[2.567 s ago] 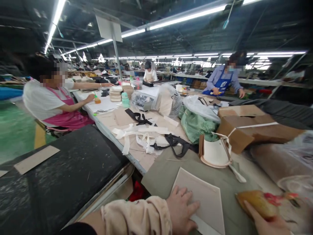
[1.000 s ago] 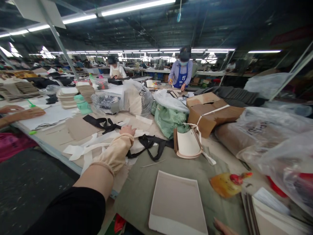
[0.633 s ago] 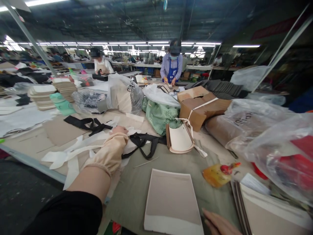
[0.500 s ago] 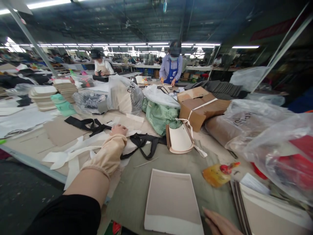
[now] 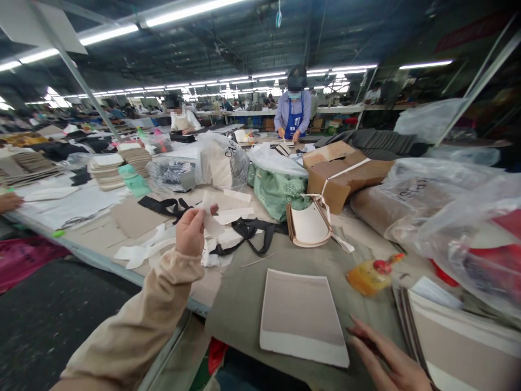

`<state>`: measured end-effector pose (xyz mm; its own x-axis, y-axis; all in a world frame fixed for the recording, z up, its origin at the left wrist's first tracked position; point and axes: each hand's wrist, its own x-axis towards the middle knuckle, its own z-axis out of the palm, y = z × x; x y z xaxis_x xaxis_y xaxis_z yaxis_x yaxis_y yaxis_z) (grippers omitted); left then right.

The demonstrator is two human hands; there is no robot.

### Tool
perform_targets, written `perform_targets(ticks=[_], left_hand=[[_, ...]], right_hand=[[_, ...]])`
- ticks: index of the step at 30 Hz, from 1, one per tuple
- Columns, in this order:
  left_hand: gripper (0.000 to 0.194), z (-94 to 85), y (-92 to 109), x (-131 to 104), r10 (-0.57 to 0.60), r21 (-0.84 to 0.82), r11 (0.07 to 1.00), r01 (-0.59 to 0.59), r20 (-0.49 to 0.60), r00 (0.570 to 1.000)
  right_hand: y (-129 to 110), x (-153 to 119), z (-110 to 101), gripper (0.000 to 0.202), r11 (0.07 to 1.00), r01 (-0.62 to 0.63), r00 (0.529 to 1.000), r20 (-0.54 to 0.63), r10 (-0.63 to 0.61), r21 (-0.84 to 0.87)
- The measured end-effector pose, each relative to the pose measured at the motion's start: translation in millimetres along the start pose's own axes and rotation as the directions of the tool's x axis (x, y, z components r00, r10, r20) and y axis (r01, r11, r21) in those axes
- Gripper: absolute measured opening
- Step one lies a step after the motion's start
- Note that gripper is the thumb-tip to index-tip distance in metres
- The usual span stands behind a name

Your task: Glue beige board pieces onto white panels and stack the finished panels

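My left hand (image 5: 191,231), in a beige sleeve, pinches a white strip (image 5: 211,213) above the table's littered middle. Just beyond it lie black straps (image 5: 252,232) and more white strips (image 5: 152,245). A flat grey-beige panel with white edges (image 5: 301,315) rests on the dark green mat (image 5: 240,304). To the right of that panel, my right hand (image 5: 380,347) hovers low with its fingers apart and nothing between them. A yellow glue bottle with a red cap (image 5: 368,277) lies beyond my right hand.
Stacked panels (image 5: 456,331) stand at the right, near plastic bags (image 5: 459,217). Behind the mat are curved boards (image 5: 309,225), a green bag (image 5: 274,190) and a cardboard box (image 5: 345,174). Another person's hand (image 5: 10,202) shows at the far left; a person in a blue apron (image 5: 293,111) works opposite.
My left hand has lifted off the table with a white strip in its fingers. More of my right hand shows. The view has shifted, and another person's hand has appeared at the left edge.
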<state>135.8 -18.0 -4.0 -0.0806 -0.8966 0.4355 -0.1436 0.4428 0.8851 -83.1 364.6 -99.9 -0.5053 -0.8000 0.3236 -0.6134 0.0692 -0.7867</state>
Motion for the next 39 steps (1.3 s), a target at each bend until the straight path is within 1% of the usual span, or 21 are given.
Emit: perform_targets(ticks=[2, 3, 5, 8, 10, 12, 14, 15, 17, 19, 21, 23, 24, 26, 28, 30, 32, 34, 35, 37, 39], left_hand=[[0.02, -5.5, 21.8, -57.8, 0.049, -0.002, 0.999, -0.05, 0.276, 0.96], [0.015, -7.2, 31.3, -86.9, 0.077, 0.046, 0.993, -0.107, 0.425, 0.902], [0.009, -7.5, 45.9, -140.1, 0.093, 0.063, 0.983, -0.172, 0.635, 0.767], [0.015, -0.4, 54.5, -197.8, 0.1, 0.02, 0.98, -0.197, 0.807, 0.582], [0.02, 5.1, 53.6, -219.6, 0.109, -0.002, 0.979, -0.204, 0.85, 0.515], [0.022, 7.8, 52.0, -230.3, 0.091, -0.001, 0.983, -0.185, 0.874, 0.477], [0.017, 8.0, 52.7, -233.2, 0.038, 0.015, 0.994, -0.111, 0.889, 0.457], [0.015, 7.8, 54.1, -232.6, 0.002, 0.018, 0.999, -0.041, 0.895, 0.447], [0.033, 8.4, 57.9, -228.9, -0.057, -0.026, 0.979, 0.2, 0.917, 0.395], [0.06, 10.4, 60.3, -223.6, -0.082, -0.069, 0.845, 0.531, 0.963, 0.256], [0.065, 12.1, 59.4, -218.4, -0.08, 0.004, 0.646, 0.763, 0.995, 0.062], [0.053, 12.0, 54.8, -213.6, -0.13, 0.14, 0.552, 0.822, 0.988, -0.081], [0.047, 11.4, 51.6, -210.8, -0.177, 0.192, 0.547, 0.815, 0.978, -0.111], [0.041, 10.2, 44.2, -203.5, -0.293, 0.248, 0.58, 0.776, 0.952, -0.085], [0.038, 11.4, 36.1, -192.6, -0.393, 0.264, 0.67, 0.694, 0.919, 0.03], [0.036, 16.4, 27.5, -179.3, -0.433, 0.271, 0.81, 0.52, 0.875, 0.218], [0.031, 25.2, 18.5, -166.7, -0.393, 0.299, 0.916, 0.268, 0.807, 0.44], [0.027, 36.2, 9.4, -157.7, -0.297, 0.358, 0.933, 0.03, 0.722, 0.625], [0.026, 41.9, 5.0, -155.0, -0.245, 0.387, 0.92, -0.059, 0.684, 0.687], [0.025, 52.8, -3.4, -152.9, -0.161, 0.432, 0.885, -0.173, 0.632, 0.758], [0.026, 61.6, -11.5, -153.7, -0.119, 0.465, 0.855, -0.231, 0.608, 0.785]], right_hand=[[-22.2, 0.8, 5.6, 0.043, 0.933, -0.249, 0.969, 0.066, 0.24, 0.258], [-33.7, 1.7, 9.6, 0.049, 0.852, -0.338, 0.941, 0.138, 0.309, 0.399], [-54.8, 3.8, 19.8, 0.059, 0.691, -0.427, 0.904, 0.279, 0.324, 0.583], [-76.7, 5.5, 35.9, 0.064, 0.589, -0.477, 0.878, 0.375, 0.296, 0.652], [-84.4, 5.4, 42.3, 0.05, 0.616, -0.503, 0.863, 0.381, 0.331, 0.606], [-88.6, 5.3, 42.9, 0.029, 0.678, -0.507, 0.861, 0.35, 0.37, 0.532], [-91.5, 5.8, 38.0, 0.023, 0.733, -0.485, 0.872, 0.322, 0.368, 0.477], [-92.9, 6.2, 34.3, 0.024, 0.753, -0.472, 0.878, 0.323, 0.353, 0.459], [-95.5, 7.0, 26.4, 0.02, 0.774, -0.447, 0.882, 0.365, 0.298, 0.448], [-96.9, 7.8, 20.1, 0.017, 0.778, -0.426, 0.876, 0.424, 0.228, 0.462], [-95.2, 9.3, 16.3, 0.02, 0.768, -0.413, 0.878, 0.437, 0.194, 0.489], [-89.1, 12.8, 14.4, 0.031, 0.751, -0.411, 0.89, 0.405, 0.208, 0.517], [-84.4, 15.6, 13.7, 0.037, 0.749, -0.411, 0.896, 0.382, 0.227, 0.52], [-72.1, 23.3, 12.5, 0.044, 0.782, -0.403, 0.907, 0.321, 0.272, 0.475], [-57.3, 32.7, 11.9, 0.044, 0.852, -0.382, 0.92, 0.24, 0.311, 0.358], [-41.8, 42.4, 13.4, 0.043, 0.909, -0.368, 0.927, 0.154, 0.342, 0.194], [-27.6, 51.3, 17.9, 0.044, 0.931, -0.363, 0.929, 0.088, 0.359, 0.028], [-15.5, 58.6, 25.3, 0.044, 0.928, -0.356, 0.931, 0.041, 0.362, -0.11], [-10.5, 61.7, 29.5, 0.045, 0.922, -0.353, 0.932, 0.026, 0.361, -0.158], [-2.5, 66.8, 37.8, 0.045, 0.909, -0.353, 0.931, 0.014, 0.365, -0.221], [3.1, 70.5, 44.2, 0.044, 0.895, -0.357, 0.928, 0.003, 0.371, -0.267]])
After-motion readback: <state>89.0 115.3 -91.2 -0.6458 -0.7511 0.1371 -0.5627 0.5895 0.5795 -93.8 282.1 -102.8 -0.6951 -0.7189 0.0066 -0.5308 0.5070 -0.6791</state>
